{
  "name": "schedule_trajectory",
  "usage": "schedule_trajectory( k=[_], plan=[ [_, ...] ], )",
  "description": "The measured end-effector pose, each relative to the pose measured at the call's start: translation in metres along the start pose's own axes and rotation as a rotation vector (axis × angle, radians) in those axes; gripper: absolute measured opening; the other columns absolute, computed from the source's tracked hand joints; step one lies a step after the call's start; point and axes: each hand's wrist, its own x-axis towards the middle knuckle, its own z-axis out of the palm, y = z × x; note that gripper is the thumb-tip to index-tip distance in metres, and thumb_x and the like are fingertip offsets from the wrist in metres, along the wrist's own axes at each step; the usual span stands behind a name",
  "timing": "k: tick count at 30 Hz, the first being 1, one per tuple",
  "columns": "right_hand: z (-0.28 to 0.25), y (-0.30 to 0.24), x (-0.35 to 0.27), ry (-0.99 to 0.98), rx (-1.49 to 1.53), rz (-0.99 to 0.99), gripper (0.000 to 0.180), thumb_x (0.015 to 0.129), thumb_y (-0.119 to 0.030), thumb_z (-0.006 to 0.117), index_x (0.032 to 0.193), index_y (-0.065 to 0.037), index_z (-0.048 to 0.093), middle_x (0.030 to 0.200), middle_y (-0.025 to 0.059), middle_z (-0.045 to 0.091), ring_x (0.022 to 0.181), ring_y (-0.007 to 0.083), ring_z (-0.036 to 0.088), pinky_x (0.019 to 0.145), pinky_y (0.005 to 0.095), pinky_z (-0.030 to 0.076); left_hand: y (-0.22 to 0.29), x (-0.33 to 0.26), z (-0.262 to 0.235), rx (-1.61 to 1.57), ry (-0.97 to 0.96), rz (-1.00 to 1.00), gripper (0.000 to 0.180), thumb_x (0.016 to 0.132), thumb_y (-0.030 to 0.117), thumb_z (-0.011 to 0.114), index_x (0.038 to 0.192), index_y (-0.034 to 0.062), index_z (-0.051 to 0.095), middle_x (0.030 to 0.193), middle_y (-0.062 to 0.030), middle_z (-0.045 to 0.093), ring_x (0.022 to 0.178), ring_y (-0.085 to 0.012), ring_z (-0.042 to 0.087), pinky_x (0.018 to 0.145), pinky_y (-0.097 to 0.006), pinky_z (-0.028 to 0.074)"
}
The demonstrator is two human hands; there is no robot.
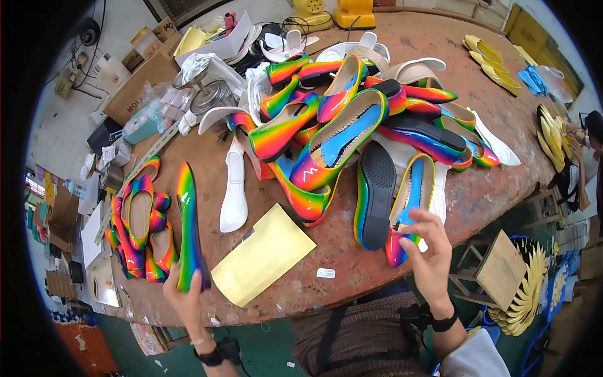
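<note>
At the left of the table, my left hand point(182, 295) is closed round the heel end of a shiny rainbow flat shoe point(186, 220), its toe pointing away from me. Beside it sits a cluster of rainbow shoes point(139, 213). My right hand point(430, 257) is raised with thumb and fingers apart, nothing visible between them. It hovers by a rainbow shoe with a blue insole point(411, 195), partly covering it. Next to that shoe, another lies with its black sole point(375, 201) showing. A yellow paper sheet point(264, 254) lies between my hands.
A large heap of rainbow shoes point(348, 135) fills the middle, mixed with white shoe forms point(235, 188). Boxes and a metal tin point(213, 97) crowd the back left. Yellow shoes point(487, 60) lie far right. Another person point(587, 151) is at the right edge; a wooden stool point(500, 269) stands below.
</note>
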Motion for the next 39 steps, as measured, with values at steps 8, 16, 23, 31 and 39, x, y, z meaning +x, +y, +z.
schedule_trajectory(
  k=[8, 16, 23, 31, 39],
  plan=[
    [-0.027, -0.006, -0.022, 0.076, 0.214, 0.266, 0.016, 0.080, 0.010, 0.071, 0.095, 0.005, 0.070, 0.085, 0.0074, 0.068, 0.077, 0.0107, 0.064, 0.069, 0.0227, 0.049, 0.145, 0.011, 0.132, 0.173, -0.182, 0.655, 0.047, 0.076, 0.012, 0.077, 0.121, 0.0046, 0.063, 0.128, -0.0166, 0.058, 0.113, -0.0370, 0.054, 0.097, -0.050, 0.043],
    [-0.041, -0.023, -0.025, -0.001, 0.320, 0.228, 0.042, 0.082, 0.006, 0.073, 0.124, 0.006, 0.062, 0.087, 0.0086, 0.066, 0.082, 0.0138, 0.065, 0.077, 0.0260, 0.051, 0.181, 0.040, 0.195, 0.492, -0.481, 0.536, 0.021, 0.078, 0.036, 0.074, 0.079, 0.0148, 0.074, 0.079, -0.0111, 0.068, 0.082, -0.0289, 0.063, 0.078, -0.047, 0.049],
    [-0.029, -0.038, -0.006, -0.179, 0.837, 0.370, 0.048, 0.088, 0.002, 0.070, 0.127, -0.001, 0.043, 0.094, 0.0074, 0.062, 0.091, 0.0148, 0.064, 0.084, 0.0280, 0.052, 0.141, 0.099, 0.089, -1.267, -0.379, -0.644, 0.031, 0.097, 0.023, 0.060, 0.117, -0.0008, 0.062, 0.108, -0.0159, 0.071, 0.097, -0.0253, 0.070, 0.088, -0.040, 0.058],
    [0.022, -0.083, 0.026, -0.642, 0.501, -0.036, 0.049, 0.080, 0.002, 0.078, 0.121, -0.001, 0.049, 0.088, 0.0078, 0.061, 0.081, 0.0139, 0.064, 0.068, 0.0255, 0.050, 0.125, -0.065, 0.034, -1.462, -0.226, -0.873, 0.057, 0.096, 0.041, 0.056, 0.130, -0.0060, 0.055, 0.128, -0.0249, 0.062, 0.116, -0.0354, 0.063, 0.104, -0.048, 0.049],
    [0.044, -0.094, 0.015, -0.553, 0.225, -0.417, 0.042, 0.075, -0.011, 0.081, 0.111, -0.004, 0.060, 0.081, 0.0073, 0.060, 0.065, 0.0258, 0.060, 0.056, 0.0325, 0.048, 0.119, -0.084, 0.023, -1.402, -0.257, -0.843, 0.051, 0.085, 0.032, 0.068, 0.116, -0.0060, 0.058, 0.116, -0.0241, 0.066, 0.101, -0.0312, 0.068, 0.094, -0.041, 0.055]
  ],
)
